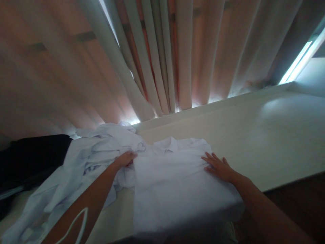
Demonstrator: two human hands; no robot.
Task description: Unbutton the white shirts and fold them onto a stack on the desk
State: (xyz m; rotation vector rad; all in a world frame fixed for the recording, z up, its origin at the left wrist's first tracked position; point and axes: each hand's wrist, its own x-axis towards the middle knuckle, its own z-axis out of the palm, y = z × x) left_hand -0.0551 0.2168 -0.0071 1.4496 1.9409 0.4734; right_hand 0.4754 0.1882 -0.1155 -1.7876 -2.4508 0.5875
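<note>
A white collared shirt lies spread out in front of me, its collar at the far end and its lower part reaching the near edge of the pale surface. At its left edge, just below the shoulder, my left hand is closed, with the cloth pinched in its fingers. My right hand rests on the shirt's right side, open with its fingers spread over the fabric. Small creases run across the cloth beside those fingertips.
A rumpled heap of white clothes lies left of the shirt. Beyond it is a dark black cloth or item. Pale curtains hang behind the long light surface. At the lower right is a dark floor.
</note>
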